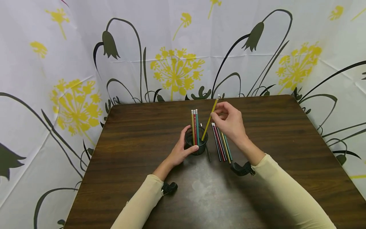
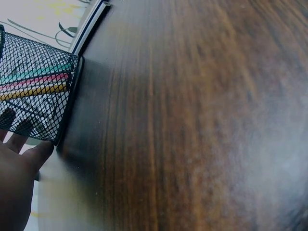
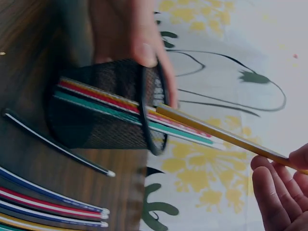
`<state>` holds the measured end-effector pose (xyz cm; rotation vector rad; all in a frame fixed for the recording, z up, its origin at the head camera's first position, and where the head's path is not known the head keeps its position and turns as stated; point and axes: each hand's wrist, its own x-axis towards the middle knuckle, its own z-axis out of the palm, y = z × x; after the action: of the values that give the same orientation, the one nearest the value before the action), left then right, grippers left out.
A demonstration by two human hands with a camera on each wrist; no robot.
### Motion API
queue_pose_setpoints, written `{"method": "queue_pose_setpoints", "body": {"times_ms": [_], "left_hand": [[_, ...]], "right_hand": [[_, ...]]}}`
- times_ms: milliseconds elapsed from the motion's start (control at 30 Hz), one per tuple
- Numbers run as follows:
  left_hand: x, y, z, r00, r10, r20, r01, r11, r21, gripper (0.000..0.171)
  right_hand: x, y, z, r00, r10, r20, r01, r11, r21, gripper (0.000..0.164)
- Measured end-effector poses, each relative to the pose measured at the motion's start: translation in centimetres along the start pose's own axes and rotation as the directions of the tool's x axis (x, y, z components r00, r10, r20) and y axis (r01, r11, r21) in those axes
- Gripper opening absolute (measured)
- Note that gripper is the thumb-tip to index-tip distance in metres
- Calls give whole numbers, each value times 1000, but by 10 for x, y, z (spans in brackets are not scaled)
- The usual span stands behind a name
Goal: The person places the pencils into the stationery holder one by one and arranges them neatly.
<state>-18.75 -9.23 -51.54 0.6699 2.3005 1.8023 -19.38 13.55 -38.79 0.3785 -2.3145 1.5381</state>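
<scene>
A black mesh pencil cup (image 1: 202,149) stands on the table, and my left hand (image 1: 179,151) grips its side, thumb near the front of the rim. Inside it lean a yellow pencil, a red pencil and a teal pencil (image 3: 185,134), eraser ends up. Between thumb and fingers, my right hand (image 1: 232,123) pinches another yellow pencil (image 1: 210,120) near its upper, eraser end. That pencil slants down to the left, with its lower end at the cup's mouth. In the left wrist view, fingers (image 2: 38,155) touch the mesh near the cup's base.
Right of the cup lies a row of several pencils (image 1: 220,144) in mixed colours. One black pencil (image 3: 57,143) lies apart, close beside the cup. The brown wooden table (image 1: 137,136) ends at a flower-printed curtain (image 1: 171,31) behind.
</scene>
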Motion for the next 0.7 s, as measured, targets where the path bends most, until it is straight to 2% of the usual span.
{"method": "queue_pose_setpoints", "body": {"times_ms": [133, 267, 400, 500, 600, 700], "left_hand": [[1, 0, 1, 1000, 13, 4, -13, 1000, -15, 85], [1, -1, 0, 1000, 18, 15, -18, 999, -28, 84], [-2, 17, -3, 999, 18, 48, -15, 998, -57, 83], [-3, 22, -3, 998, 22, 58, -17, 997, -75, 81], [0, 8, -1, 999, 23, 43, -20, 998, -58, 83], [1, 1, 0, 999, 14, 31, -13, 999, -42, 83]], "right_hand": [[-6, 6, 10, 996, -84, 34, 87, 993, -80, 18], [-13, 14, 19, 991, -112, 78, 120, 987, -106, 18], [-19, 24, 26, 986, -120, 116, 134, 984, -114, 19], [-23, 29, 30, 982, -130, 140, 146, 982, -116, 19], [-26, 33, 33, 978, -134, 162, 155, 980, -125, 19], [-27, 36, 35, 975, -130, 177, 156, 978, -139, 19]]}}
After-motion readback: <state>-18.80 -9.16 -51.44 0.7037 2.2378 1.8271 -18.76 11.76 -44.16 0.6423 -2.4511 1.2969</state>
